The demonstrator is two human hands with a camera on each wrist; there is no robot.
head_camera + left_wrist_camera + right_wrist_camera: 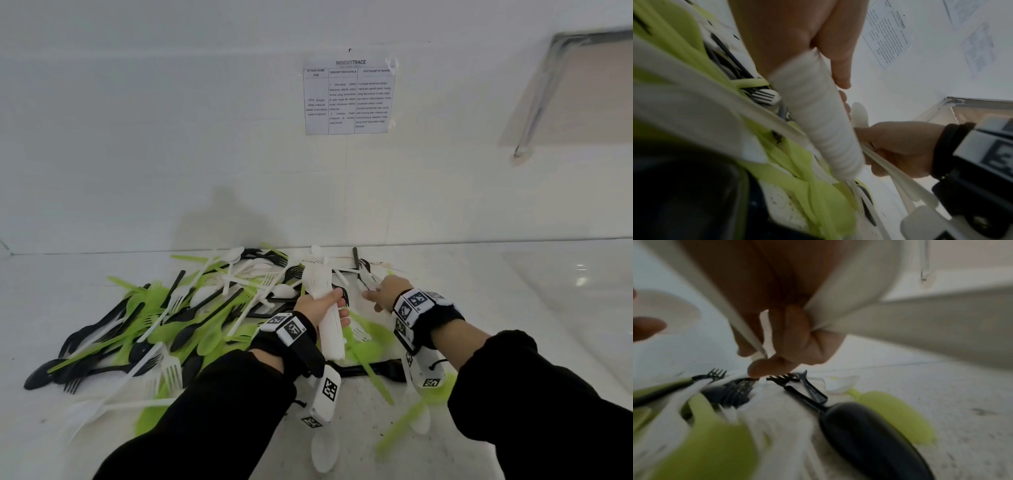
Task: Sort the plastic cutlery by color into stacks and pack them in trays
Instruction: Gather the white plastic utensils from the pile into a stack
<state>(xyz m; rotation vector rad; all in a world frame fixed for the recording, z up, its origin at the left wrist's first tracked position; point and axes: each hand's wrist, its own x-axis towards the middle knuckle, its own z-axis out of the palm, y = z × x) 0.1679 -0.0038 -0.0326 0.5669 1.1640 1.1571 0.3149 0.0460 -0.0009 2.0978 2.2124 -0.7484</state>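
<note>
Head view: left hand (323, 303) wraps white cutlery stack (325, 308), long axis 12-to-6, far end toward wall, above mixed pile (164, 318) on counter (513, 291). Right hand (385, 291) at 3 o'clock of stack; grasp hidden.

Left wrist view: stack (818, 116) blurred, fingers curled round it; right hand grips white handles (898, 172).

Right wrist view: fingers (791, 331) pinch white handles (748, 331); black spoon (865, 431) at 5 o'clock, blurred.

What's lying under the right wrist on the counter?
A black piece and green pieces run under the right hand's wrist; their far ends are hidden by the wrist camera.
</note>
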